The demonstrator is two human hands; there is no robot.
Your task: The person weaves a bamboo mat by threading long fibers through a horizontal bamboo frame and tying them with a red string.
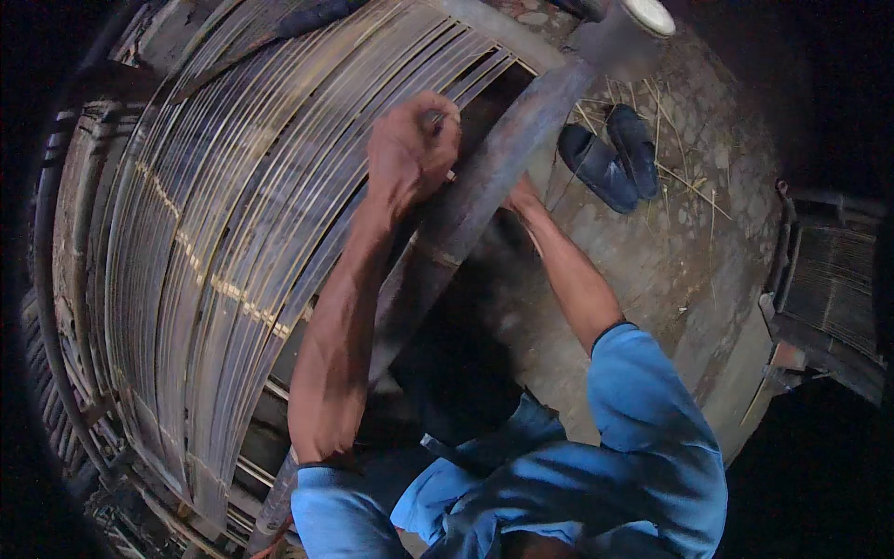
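Observation:
My left hand is clenched over the near end of a wide bed of thin pale cane strips stretched across a frame. A small grey object pokes out of the top of the fist; its kind is unclear. A thick grey wooden beam runs diagonally beside that hand. My right hand reaches under the beam's right side, its fingers hidden behind the wood. Both forearms are bare, with blue sleeves rolled up above the elbows.
A pair of dark blue slippers lies on the stained concrete floor, with loose straw scattered around. A round post with a white top stands at the beam's far end. A second dark slatted frame is at the right.

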